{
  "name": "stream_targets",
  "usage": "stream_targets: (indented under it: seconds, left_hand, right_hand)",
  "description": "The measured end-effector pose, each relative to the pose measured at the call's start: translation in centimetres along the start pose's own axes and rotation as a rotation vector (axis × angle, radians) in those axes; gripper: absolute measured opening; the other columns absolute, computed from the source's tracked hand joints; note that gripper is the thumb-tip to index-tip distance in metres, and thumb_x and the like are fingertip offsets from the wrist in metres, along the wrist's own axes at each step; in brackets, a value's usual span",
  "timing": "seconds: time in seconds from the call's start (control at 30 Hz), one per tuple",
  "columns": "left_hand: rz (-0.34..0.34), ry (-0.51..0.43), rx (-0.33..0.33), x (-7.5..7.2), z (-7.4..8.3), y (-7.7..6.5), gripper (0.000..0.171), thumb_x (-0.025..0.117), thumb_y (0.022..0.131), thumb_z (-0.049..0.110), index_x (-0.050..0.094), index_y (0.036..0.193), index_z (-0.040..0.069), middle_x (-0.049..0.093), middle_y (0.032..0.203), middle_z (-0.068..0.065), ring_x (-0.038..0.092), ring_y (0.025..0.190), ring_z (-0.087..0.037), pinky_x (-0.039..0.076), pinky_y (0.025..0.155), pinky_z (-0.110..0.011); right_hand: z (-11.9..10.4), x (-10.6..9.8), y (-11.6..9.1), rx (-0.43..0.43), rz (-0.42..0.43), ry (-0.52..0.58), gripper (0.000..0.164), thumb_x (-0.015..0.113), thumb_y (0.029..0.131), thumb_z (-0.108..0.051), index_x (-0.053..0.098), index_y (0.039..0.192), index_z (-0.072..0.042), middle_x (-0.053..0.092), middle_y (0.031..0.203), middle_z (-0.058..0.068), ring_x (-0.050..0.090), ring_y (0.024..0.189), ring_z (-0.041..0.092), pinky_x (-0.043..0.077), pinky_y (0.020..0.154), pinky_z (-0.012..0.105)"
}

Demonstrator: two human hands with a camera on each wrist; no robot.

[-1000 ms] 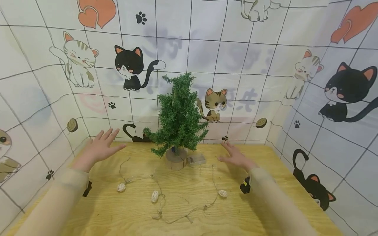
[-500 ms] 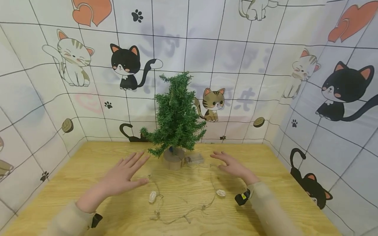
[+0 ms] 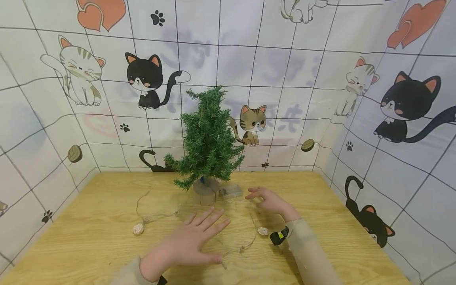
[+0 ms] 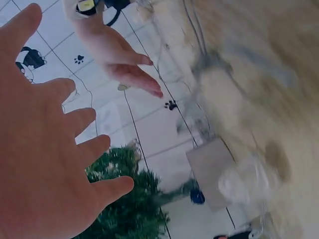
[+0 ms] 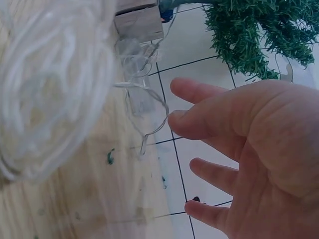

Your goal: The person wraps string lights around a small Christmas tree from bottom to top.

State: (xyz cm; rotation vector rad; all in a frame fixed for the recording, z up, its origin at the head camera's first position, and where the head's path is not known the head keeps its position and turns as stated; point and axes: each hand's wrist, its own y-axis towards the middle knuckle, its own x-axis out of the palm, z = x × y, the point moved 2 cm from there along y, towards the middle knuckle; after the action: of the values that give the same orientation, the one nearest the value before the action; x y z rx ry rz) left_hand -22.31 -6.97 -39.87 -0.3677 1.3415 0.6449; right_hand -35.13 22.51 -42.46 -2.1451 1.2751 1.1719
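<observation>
My left hand (image 3: 194,241) hovers over the front middle of the table, palm down with fingers spread, and holds nothing. Beneath and around it runs a thin string of lights (image 3: 242,249) with pale woven-looking ornaments, one at the left (image 3: 138,228) and another near my right wrist (image 3: 263,231). My right hand (image 3: 272,204) reaches in beside a small clear box (image 3: 231,191), fingers loosely extended. In the right wrist view its thumb tip lies near a wire loop (image 5: 166,112); contact cannot be told. A small green artificial tree (image 3: 208,138) stands on a wooden stump base (image 3: 206,192).
A cloth printed with cats (image 3: 144,77) and grid lines hangs behind the wooden table (image 3: 303,190) and along both sides. Each wrist wears a black camera, the right one (image 3: 279,236) plainly visible. Small green bits (image 5: 110,157) lie on the tabletop.
My left hand has swept from the far left toward the front middle, over the string of lights. My right hand has shifted slightly left and nearer the clear box. The tree stays standing.
</observation>
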Motion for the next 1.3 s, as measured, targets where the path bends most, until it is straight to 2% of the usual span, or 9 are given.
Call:
stream_targets:
  seconds: [0.17,0.3,0.6,0.93,1.1,1.2,1.23,1.27,1.3]
  left_hand:
    - [-0.125,-0.078,0.072,1.4,1.0,0.0,0.074,0.044,0.092,0.067,0.011,0.154,0.043,0.007,0.162,0.007,0.010,0.147,-0.026,0.018,0.106,-0.067]
    - [-0.221,-0.085,0.130,2.2,1.4,-0.1,0.068,0.041,0.095,0.065,0.017,0.154,0.042,0.015,0.161,0.002,0.016,0.146,-0.027,0.026,0.103,-0.066]
    - [-0.291,-0.016,0.159,2.9,1.2,0.0,0.066,0.040,0.094,0.066,0.029,0.152,0.037,0.027,0.157,0.004,0.025,0.143,-0.025,0.030,0.104,-0.062]
    - [-0.367,0.032,0.144,2.4,1.4,-0.1,0.065,0.047,0.093,0.064,0.046,0.145,0.026,0.040,0.148,0.013,0.035,0.138,-0.016,0.034,0.104,-0.054]
    - [-0.298,0.076,0.206,2.1,1.4,0.0,0.053,0.054,0.092,0.058,0.061,0.133,0.025,0.052,0.136,0.014,0.045,0.129,-0.012,0.041,0.099,-0.049]
    - [-0.157,0.098,0.299,2.2,1.7,0.3,0.025,0.069,0.086,0.042,0.074,0.104,0.025,0.063,0.108,0.020,0.057,0.098,0.002,0.047,0.084,-0.026]
    - [-0.115,0.078,0.308,2.1,1.7,0.4,0.011,0.072,0.084,0.034,0.074,0.089,0.024,0.062,0.092,0.022,0.054,0.082,0.007,0.045,0.076,-0.018]
    - [-0.080,0.056,0.308,2.2,1.8,0.4,0.007,0.074,0.081,0.026,0.070,0.075,0.024,0.057,0.078,0.023,0.047,0.069,0.008,0.041,0.067,-0.012]
    - [-0.049,0.029,0.300,2.2,1.9,0.5,0.015,0.074,0.077,0.019,0.065,0.065,0.022,0.051,0.067,0.022,0.040,0.060,0.008,0.035,0.061,-0.009]
  right_hand:
    - [0.0,0.4,-0.2,0.014,0.005,-0.016,0.045,0.055,0.082,0.012,0.068,0.120,-0.007,0.042,0.146,0.021,0.024,0.138,0.049,0.016,0.107,0.065]
    - [0.2,0.6,-0.3,0.014,-0.004,-0.025,0.045,0.056,0.082,0.012,0.067,0.121,-0.006,0.043,0.145,0.021,0.025,0.137,0.048,0.017,0.108,0.065]
    - [0.0,0.6,-0.2,0.027,0.005,0.013,0.038,0.059,0.085,0.008,0.069,0.118,-0.007,0.042,0.146,0.020,0.022,0.139,0.047,0.019,0.108,0.064]
    - [-0.1,0.9,-0.2,0.029,0.015,-0.008,0.033,0.062,0.084,0.007,0.072,0.112,-0.006,0.045,0.143,0.020,0.025,0.138,0.046,0.023,0.107,0.062]
    - [-0.1,1.0,-0.2,0.039,0.010,-0.008,0.023,0.065,0.087,0.002,0.073,0.107,-0.007,0.046,0.143,0.021,0.026,0.138,0.047,0.026,0.106,0.062]
    - [-0.1,1.0,0.0,0.041,0.007,-0.007,0.015,0.068,0.088,-0.001,0.074,0.098,-0.009,0.047,0.142,0.021,0.027,0.137,0.047,0.030,0.104,0.061]
    - [-0.1,1.0,0.0,0.040,0.009,-0.011,0.013,0.068,0.088,-0.001,0.073,0.096,-0.010,0.047,0.142,0.020,0.029,0.136,0.047,0.031,0.104,0.061]
    - [0.0,1.1,0.1,0.035,0.011,-0.015,0.010,0.068,0.088,-0.003,0.073,0.094,-0.010,0.048,0.141,0.020,0.030,0.136,0.046,0.032,0.103,0.061]
    - [-0.1,1.0,0.1,0.030,0.013,-0.019,0.008,0.068,0.089,-0.004,0.073,0.092,-0.010,0.049,0.140,0.020,0.031,0.135,0.046,0.034,0.102,0.060]
